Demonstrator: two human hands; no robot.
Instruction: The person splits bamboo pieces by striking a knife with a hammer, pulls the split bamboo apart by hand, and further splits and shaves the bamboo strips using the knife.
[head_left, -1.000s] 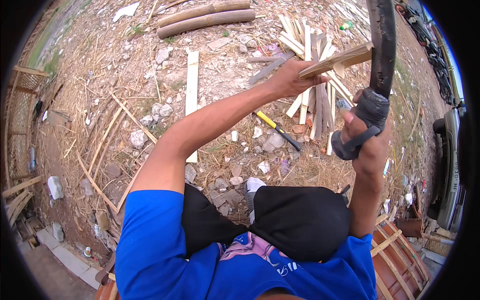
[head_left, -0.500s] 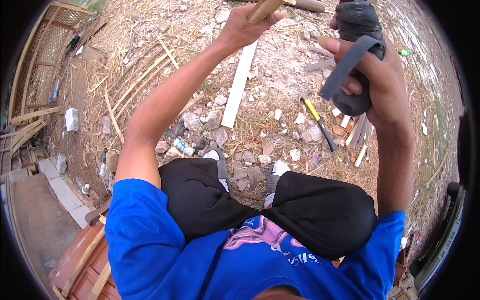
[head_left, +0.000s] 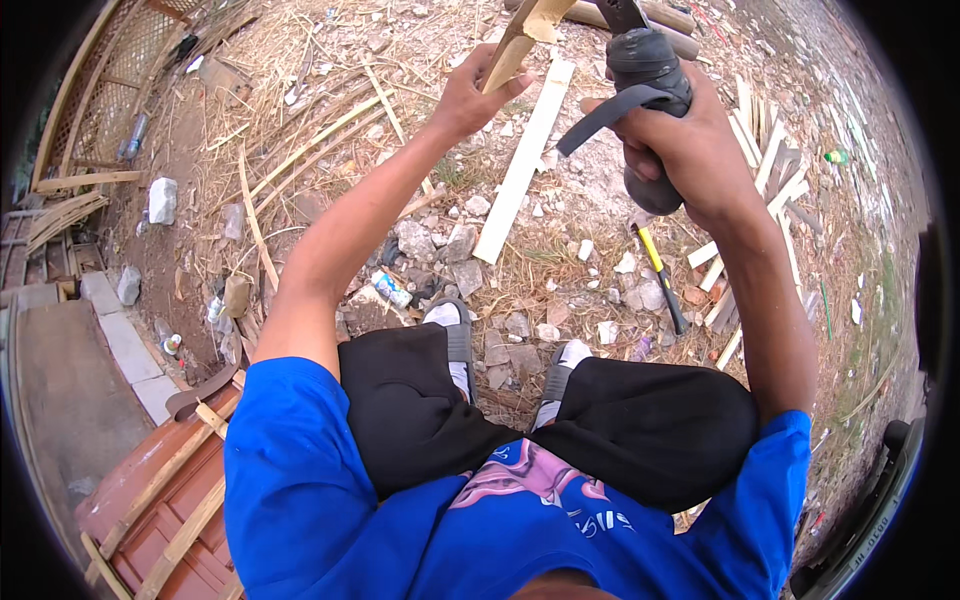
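Observation:
High in front of me, my left hand (head_left: 478, 97) is closed around a piece of wood (head_left: 512, 58), whose upper end runs toward the top edge. To its right, my right hand (head_left: 690, 140) grips a tool by a thick, black-taped handle (head_left: 645, 70), with a loose strip of tape (head_left: 605, 115) hanging off it. Dark metal (head_left: 622, 14) sticks up from that handle; the rest is cut off, so its kind is unclear. Wood and metal come close near the top. On the ground below lie a long pale plank (head_left: 525, 165) and a yellow-and-black hammer (head_left: 660, 280).
Several wooden strips (head_left: 765, 170) are heaped at the right, and round logs (head_left: 665, 28) lie at the far side. Stones (head_left: 420, 240) and a crushed can (head_left: 391, 289) sit before my feet. A reddish panel with wood pieces (head_left: 180, 520) is at lower left, a lattice (head_left: 110, 85) at upper left.
My right hand has moved left and slightly up with the taped-handle tool, closer to the wood. My left hand keeps its hold, slightly lower in view. The ground has shifted a little rightward.

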